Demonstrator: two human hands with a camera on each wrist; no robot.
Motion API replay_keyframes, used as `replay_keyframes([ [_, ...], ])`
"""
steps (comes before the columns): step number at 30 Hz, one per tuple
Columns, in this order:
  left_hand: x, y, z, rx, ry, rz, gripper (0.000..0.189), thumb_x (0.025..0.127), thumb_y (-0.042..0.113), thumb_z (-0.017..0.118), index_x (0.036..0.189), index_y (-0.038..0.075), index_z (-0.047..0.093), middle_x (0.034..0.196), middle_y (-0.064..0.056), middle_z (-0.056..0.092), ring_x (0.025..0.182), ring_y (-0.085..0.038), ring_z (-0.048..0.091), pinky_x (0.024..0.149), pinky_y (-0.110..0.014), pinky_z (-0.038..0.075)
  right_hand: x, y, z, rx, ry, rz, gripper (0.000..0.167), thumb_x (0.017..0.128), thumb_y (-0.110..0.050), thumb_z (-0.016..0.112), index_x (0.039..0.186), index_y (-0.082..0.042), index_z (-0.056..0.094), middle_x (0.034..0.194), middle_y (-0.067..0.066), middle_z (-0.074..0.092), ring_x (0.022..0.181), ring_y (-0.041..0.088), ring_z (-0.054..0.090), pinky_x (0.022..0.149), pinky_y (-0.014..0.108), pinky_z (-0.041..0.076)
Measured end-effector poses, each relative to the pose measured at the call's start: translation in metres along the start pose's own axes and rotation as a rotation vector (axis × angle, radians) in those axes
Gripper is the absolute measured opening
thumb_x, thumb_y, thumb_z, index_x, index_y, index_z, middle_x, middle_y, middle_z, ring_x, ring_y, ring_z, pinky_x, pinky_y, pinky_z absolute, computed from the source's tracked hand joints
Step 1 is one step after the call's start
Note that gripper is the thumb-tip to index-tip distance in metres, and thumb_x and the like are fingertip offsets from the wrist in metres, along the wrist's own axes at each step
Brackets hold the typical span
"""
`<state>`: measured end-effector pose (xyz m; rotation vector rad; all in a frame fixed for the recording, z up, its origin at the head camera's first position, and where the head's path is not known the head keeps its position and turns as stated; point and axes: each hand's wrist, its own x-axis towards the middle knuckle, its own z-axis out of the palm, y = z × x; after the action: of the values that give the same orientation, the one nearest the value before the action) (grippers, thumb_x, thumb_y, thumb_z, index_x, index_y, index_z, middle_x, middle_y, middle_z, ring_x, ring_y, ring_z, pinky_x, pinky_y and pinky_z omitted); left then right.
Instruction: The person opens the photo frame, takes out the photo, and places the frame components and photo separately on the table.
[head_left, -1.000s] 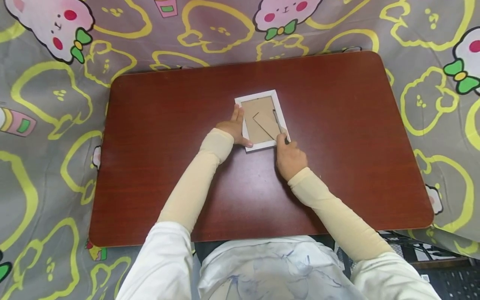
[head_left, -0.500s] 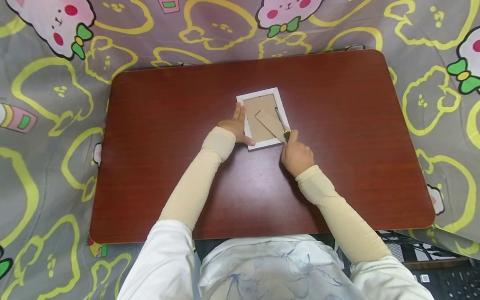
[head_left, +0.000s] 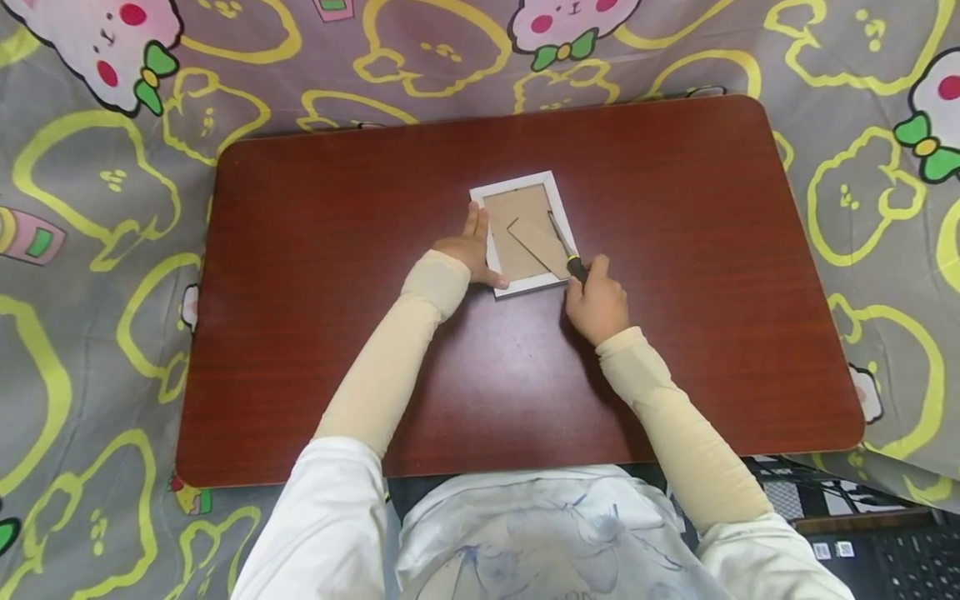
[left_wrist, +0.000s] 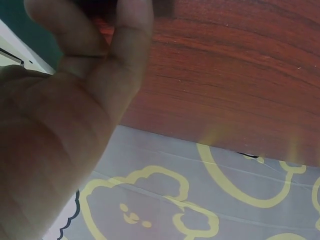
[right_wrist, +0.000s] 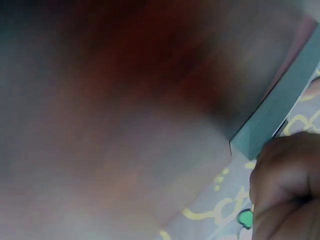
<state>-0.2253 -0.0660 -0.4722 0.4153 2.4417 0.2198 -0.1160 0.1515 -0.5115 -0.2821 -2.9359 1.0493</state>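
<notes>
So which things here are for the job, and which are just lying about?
For the job, it seems:
- frame, touched by the left hand
- tool, held in the right hand
- table, under the frame

Apparently just around:
- cloth, patterned, beyond the table
- keyboard, lower right in the head view

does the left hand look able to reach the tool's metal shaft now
Probably yes: the way across the brown backing to the metal shaft looks free; the right hand holds only the handle.
</notes>
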Motion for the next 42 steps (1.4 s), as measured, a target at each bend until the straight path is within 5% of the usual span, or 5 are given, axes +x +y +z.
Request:
replay_keyframes([
  [6, -0.002, 0.003, -0.004, -0.009, 0.013, 0.02, 0.132, 0.082, 0.06, 0.077, 0.159, 0.005, -0.015, 0.165, -0.012, -0.023, 0.114, -0.034, 0.058, 0.081, -0.042, 0.052, 0.002, -0.001, -0.006, 0.005, 0.039, 0.01, 0.036, 0.097, -0.02, 0.056, 0.125, 0.001, 0.049, 0.1, 0.038, 0.066, 0.092, 0.058, 0.062, 0.083, 0.066, 0.045],
  [17, -0.004, -0.002, 0.0, 0.002, -0.005, -0.006, 0.134, 0.08, 0.06, 0.078, 0.159, 0.005, -0.014, 0.165, -0.013, -0.023, 0.113, -0.033, 0.058, 0.082, -0.042, 0.052, -0.002, -0.015, 0.007, -0.233, 0.113, -0.022, 0.024, 0.089, -0.011, 0.059, 0.103, 0.004, 0.046, 0.078, 0.027, 0.062, 0.076, 0.058, 0.064, 0.066, 0.066, 0.05],
  [23, -0.006, -0.004, 0.002, -0.008, 0.016, -0.017, 0.132, 0.081, 0.06, 0.078, 0.16, 0.005, -0.013, 0.166, -0.013, -0.021, 0.115, -0.034, 0.057, 0.082, -0.041, 0.052, -0.002, -0.021, 0.012, -0.258, 0.02, 0.033, 0.027, 0.094, -0.015, 0.053, 0.108, 0.006, 0.044, 0.077, 0.032, 0.064, 0.077, 0.057, 0.065, 0.067, 0.065, 0.052],
  [32, 0.001, 0.002, 0.001, 0.021, -0.004, -0.031, 0.134, 0.08, 0.063, 0.077, 0.159, 0.006, -0.016, 0.165, -0.011, -0.024, 0.119, -0.033, 0.055, 0.085, -0.041, 0.051, 0.001, -0.013, 0.003, -0.082, -0.046, 0.126, 0.041, 0.099, -0.03, 0.056, 0.109, 0.009, 0.059, 0.104, 0.036, 0.065, 0.099, 0.057, 0.061, 0.086, 0.062, 0.047],
  [42, -0.008, 0.006, -0.001, 0.009, 0.02, -0.028, 0.132, 0.081, 0.061, 0.077, 0.16, 0.006, -0.013, 0.166, -0.013, -0.02, 0.098, -0.032, 0.06, 0.076, -0.04, 0.052, 0.007, -0.007, 0.0, 0.101, -0.048, 0.206, 0.035, 0.098, -0.031, 0.061, 0.092, 0.003, 0.061, 0.091, 0.024, 0.065, 0.094, 0.045, 0.061, 0.086, 0.053, 0.046],
])
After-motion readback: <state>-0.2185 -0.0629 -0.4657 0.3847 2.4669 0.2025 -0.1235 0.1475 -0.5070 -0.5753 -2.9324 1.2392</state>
